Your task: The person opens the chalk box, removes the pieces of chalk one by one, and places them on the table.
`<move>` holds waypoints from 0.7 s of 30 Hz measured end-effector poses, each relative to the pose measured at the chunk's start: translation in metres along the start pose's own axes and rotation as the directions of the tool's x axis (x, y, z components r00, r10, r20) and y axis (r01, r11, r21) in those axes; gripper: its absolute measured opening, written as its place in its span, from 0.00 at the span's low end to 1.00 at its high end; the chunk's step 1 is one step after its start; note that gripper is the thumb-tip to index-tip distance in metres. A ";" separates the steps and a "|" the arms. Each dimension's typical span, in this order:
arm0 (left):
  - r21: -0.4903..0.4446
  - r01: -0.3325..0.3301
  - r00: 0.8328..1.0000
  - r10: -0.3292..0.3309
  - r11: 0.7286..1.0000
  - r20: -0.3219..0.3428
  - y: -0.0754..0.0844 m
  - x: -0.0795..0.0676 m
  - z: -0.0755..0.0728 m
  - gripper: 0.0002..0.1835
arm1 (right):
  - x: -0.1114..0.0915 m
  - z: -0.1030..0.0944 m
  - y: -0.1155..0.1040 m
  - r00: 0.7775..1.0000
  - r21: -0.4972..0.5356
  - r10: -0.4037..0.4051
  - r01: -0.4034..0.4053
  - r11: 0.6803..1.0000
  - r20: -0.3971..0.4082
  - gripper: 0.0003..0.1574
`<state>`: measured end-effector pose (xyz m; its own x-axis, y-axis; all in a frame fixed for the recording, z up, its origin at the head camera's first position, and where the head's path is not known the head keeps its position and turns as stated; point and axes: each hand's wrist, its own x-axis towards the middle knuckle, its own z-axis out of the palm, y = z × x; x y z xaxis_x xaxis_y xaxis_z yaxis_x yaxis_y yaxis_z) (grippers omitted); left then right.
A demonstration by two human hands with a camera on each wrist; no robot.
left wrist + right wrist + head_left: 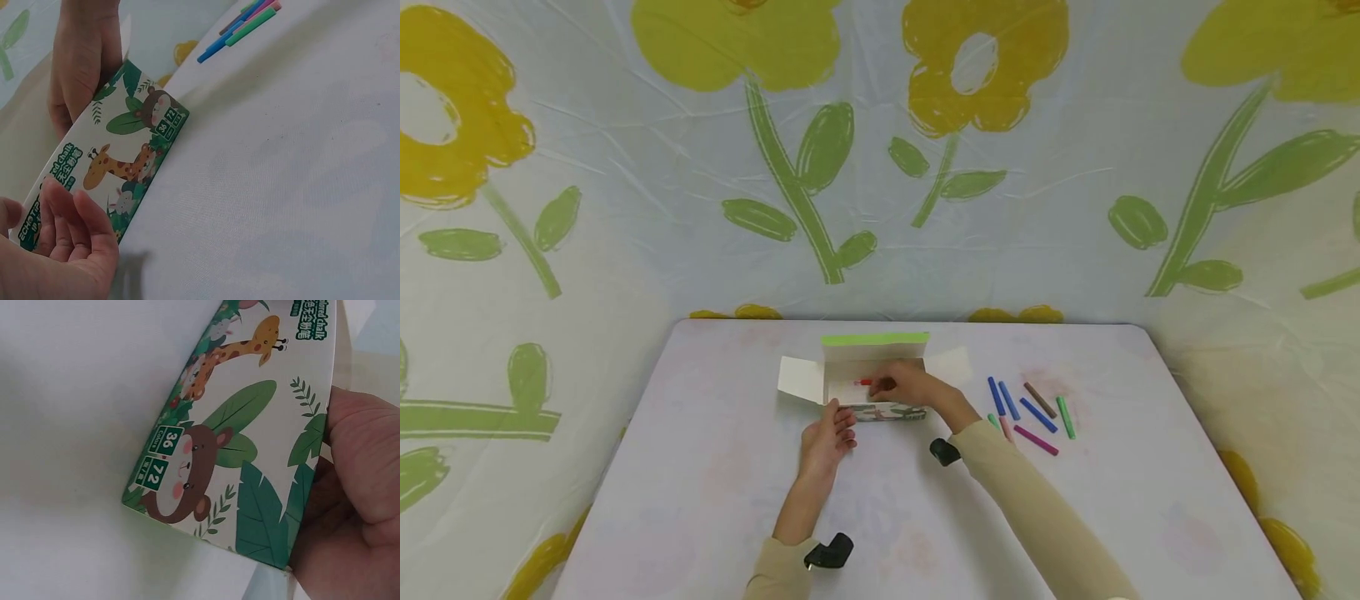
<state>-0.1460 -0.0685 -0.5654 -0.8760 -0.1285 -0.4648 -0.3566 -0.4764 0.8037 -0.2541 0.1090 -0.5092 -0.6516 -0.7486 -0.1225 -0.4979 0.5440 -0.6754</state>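
Observation:
An open chalk box (891, 412) with jungle animals printed on it stands at the table's far middle, its lid raised and side flaps spread. My left hand (823, 442) rests against its front left corner, a digit at the rim. In the left wrist view the loosely bent fingers (69, 222) lie before the printed front. My right hand (906, 385) reaches over the front wall into the box. At its fingertips is a red chalk stick (866, 382), pinched and pointing left. The right wrist view shows the right hand (362, 487) behind the printed wall, its fingertips hidden.
Right of the box lie several loose chalks, among them a blue one (1038, 415), a brown one (1041, 399), a green one (1066, 417) and a magenta one (1036, 440). The right sleeve (1037, 508) crosses the table (700, 500) beside them. A flowered cloth (880, 208) hangs behind.

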 end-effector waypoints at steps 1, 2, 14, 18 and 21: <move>0.002 -0.004 1.000 0.004 1.000 -0.004 0.000 0.000 0.000 0.26 | 0.001 -0.001 -0.001 1.000 -0.002 0.011 -0.011 1.000 0.022 0.07; 0.002 -0.008 1.000 0.008 1.000 -0.007 0.000 0.000 0.001 0.26 | 0.003 -0.002 -0.001 0.999 -0.002 0.023 -0.023 1.000 0.041 0.07; -0.027 -0.013 1.000 0.012 1.000 -0.023 0.003 -0.004 0.005 0.26 | 0.026 0.003 -0.002 0.959 -0.095 0.219 -0.205 0.974 0.180 0.11; -0.034 -0.014 1.000 0.014 0.999 -0.002 0.001 -0.004 0.005 0.26 | 0.029 0.006 -0.002 0.943 -0.102 0.273 -0.258 0.961 0.189 0.13; -0.039 -0.023 1.000 0.023 0.999 -0.004 0.001 -0.004 0.004 0.26 | 0.031 0.007 -0.002 0.938 -0.113 0.284 -0.266 0.957 0.201 0.11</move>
<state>-0.1442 -0.0649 -0.5613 -0.8827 -0.1424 -0.4478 -0.3237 -0.5065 0.7992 -0.2697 0.0820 -0.5164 -0.6373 -0.6237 -0.4527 -0.3685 0.7625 -0.5317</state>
